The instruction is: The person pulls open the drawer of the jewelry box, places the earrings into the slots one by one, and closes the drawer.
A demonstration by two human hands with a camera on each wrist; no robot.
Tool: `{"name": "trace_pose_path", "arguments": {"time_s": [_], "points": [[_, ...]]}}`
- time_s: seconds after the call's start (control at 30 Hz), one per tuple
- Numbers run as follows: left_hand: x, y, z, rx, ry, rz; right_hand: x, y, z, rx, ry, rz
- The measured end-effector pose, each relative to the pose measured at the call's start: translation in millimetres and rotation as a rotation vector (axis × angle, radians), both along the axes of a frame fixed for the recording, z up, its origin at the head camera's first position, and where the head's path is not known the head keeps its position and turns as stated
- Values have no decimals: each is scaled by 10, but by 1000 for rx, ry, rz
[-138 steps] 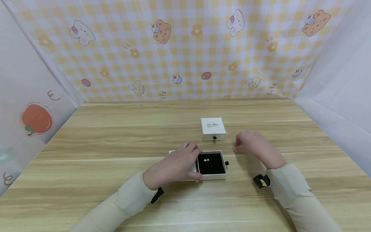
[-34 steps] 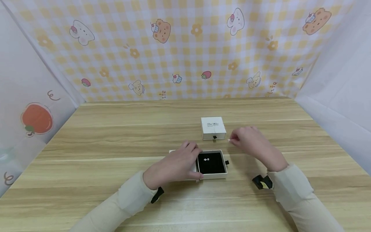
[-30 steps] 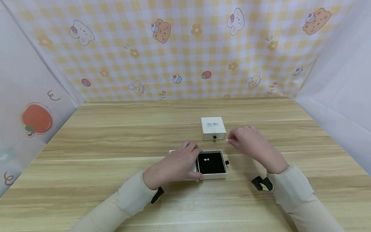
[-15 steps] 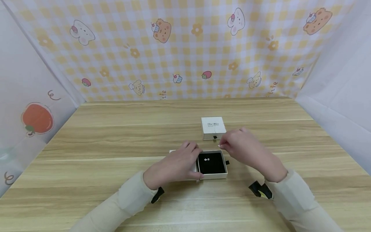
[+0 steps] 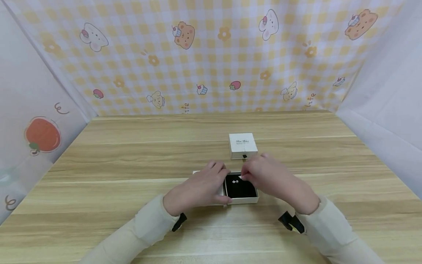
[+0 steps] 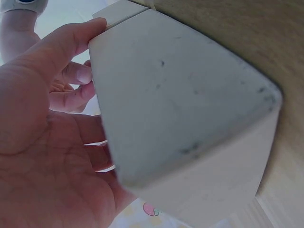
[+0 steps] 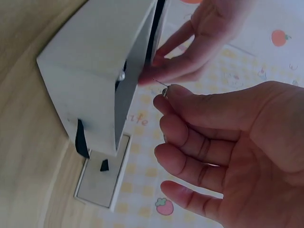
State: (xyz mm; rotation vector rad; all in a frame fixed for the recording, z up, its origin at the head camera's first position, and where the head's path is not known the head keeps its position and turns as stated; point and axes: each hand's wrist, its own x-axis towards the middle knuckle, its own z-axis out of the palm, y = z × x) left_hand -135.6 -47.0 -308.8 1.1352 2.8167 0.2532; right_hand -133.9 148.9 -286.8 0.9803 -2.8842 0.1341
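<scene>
My left hand (image 5: 197, 189) grips a white jewelry box (image 6: 175, 99) from above, thumb on the near side and fingers on the far side. The box's drawer (image 5: 244, 201) is slid out to the right and lined with a black pad (image 5: 240, 191). On the pad sits a small sparkling earring (image 5: 235, 182) with a diamond-shaped piece and a pearl-like bead. Over the drawer's far right part, my right hand (image 5: 270, 179) pinches another earring (image 7: 165, 91) between thumb and index finger. Its thin post points toward the drawer in the right wrist view.
Behind the open box stands a second white box (image 5: 242, 145), closed, with printed lettering and a black pull tab. Both rest on a wood-grain table (image 5: 132, 146). A yellow checked cloth (image 5: 211, 55) hangs along the back edge.
Carrying the earring, my right hand has come left and nearer, from the table right of the boxes to over the black pad. My left hand and both boxes stay put.
</scene>
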Motion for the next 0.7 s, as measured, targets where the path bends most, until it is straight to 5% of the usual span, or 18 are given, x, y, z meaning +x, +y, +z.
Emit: {"name": "trace_pose_path", "arguments": {"time_s": [0.7], "points": [[-8,-3,-5,-2,-1,-4,11,-79,-123,-3,-37,103]]}}
